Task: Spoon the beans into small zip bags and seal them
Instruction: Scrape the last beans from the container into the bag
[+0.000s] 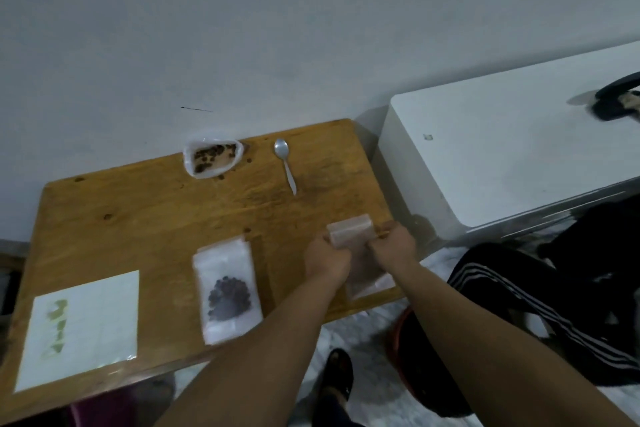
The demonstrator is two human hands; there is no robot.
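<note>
I see the left hand (327, 255) and right hand (393, 246) each pinching one bag (349, 230), nearer me than the spoon (284, 163).

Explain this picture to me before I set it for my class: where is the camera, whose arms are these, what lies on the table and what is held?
There is no machine here. One camera, worn on a person's head, looks down at their bare arms. The left hand and right hand grip the two sides of a small clear zip bag, apparently empty, near the right end of the brown wooden table. On the table lie an open white plastic bag of brown beans, a silver metal spoon beside it, a clear zip bag holding dark beans, and a white sheet with green marks. No hand touches the spoon.
</note>
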